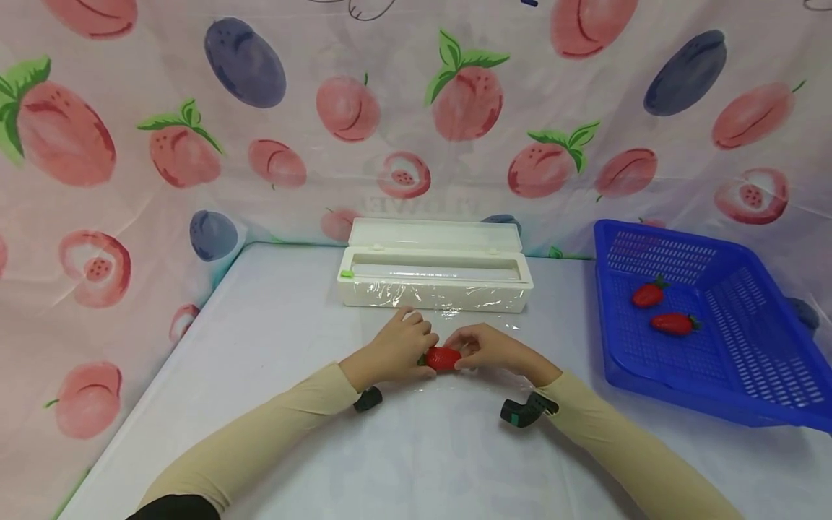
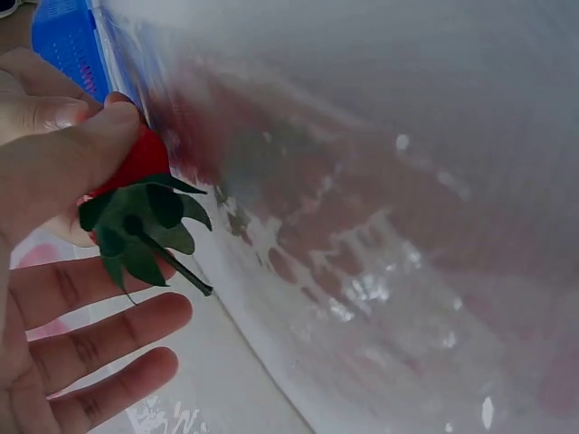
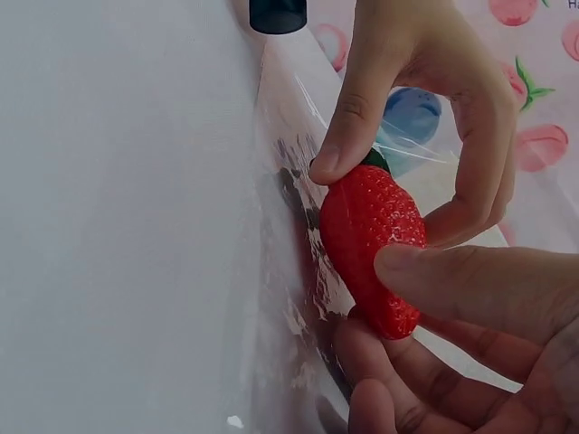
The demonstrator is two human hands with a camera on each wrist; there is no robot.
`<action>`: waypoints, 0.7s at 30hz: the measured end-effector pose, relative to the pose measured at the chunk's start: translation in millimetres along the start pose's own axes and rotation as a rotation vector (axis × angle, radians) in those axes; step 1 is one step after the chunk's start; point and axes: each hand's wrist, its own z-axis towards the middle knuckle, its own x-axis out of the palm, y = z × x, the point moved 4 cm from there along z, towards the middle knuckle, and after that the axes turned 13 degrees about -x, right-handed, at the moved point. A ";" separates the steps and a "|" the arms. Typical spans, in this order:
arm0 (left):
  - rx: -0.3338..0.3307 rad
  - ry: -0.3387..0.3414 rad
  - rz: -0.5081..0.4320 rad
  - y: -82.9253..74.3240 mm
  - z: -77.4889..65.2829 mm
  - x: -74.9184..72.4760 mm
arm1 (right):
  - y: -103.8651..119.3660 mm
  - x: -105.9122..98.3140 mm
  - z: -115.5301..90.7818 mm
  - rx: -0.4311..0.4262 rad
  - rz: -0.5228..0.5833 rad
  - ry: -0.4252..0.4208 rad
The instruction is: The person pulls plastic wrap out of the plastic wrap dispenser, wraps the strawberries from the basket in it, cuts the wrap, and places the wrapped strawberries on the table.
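A red toy strawberry [image 1: 443, 358] with green leaves [image 2: 145, 221] lies on its side between my two hands, close over clear plastic film [image 1: 455, 320]. My left hand [image 1: 396, 350] pinches it near the leafy end, the lower fingers spread apart in the left wrist view. From the other side my right hand [image 1: 492, 350] grips the pointed end, its thumb [image 3: 407, 267] on the red skin and its fingers bent below. The wrinkled, shiny film [image 2: 362, 289] spreads beside the strawberry. Behind the hands stands a white film dispenser box [image 1: 435, 295], lid raised.
At the right stands a blue plastic basket [image 1: 607, 318] with two more strawberries, one upper [image 1: 648, 293] and one lower [image 1: 674, 323]. A green slider [image 1: 347, 274] sits at the dispenser's left end. A fruit-print cloth [image 1: 403, 65] hangs behind the white table [image 1: 273, 310].
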 end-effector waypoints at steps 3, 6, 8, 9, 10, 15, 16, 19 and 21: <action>-0.010 0.032 0.010 -0.5 2.1 4.0 | -1.6 -1.1 -1.4 0.000 -0.009 -0.010; -0.014 0.050 0.020 -1.2 2.6 5.1 | -2.2 -2.6 -2.9 0.000 -0.023 -0.024; -0.015 0.055 0.030 -1.8 2.5 5.1 | -1.9 -3.6 -3.9 -0.004 -0.032 -0.031; -0.016 0.058 0.035 -1.9 2.3 4.8 | -1.5 -4.2 -4.4 -0.003 -0.038 -0.034; -0.018 0.061 0.038 -2.1 1.9 4.3 | -1.6 -4.6 -4.5 -0.004 -0.041 -0.036; -0.027 0.067 0.036 -2.3 0.8 3.5 | -1.2 -6.6 -6.4 0.002 -0.044 -0.039; -0.029 0.069 0.036 -2.1 0.7 3.9 | -1.1 -7.1 -7.0 0.003 -0.045 -0.039; -0.039 0.080 0.029 -1.3 1.0 5.6 | -1.0 -9.7 -8.8 -0.014 -0.065 -0.036; -0.046 0.089 0.027 -0.3 1.0 6.6 | -1.6 -11.9 -10.0 -0.026 -0.089 -0.034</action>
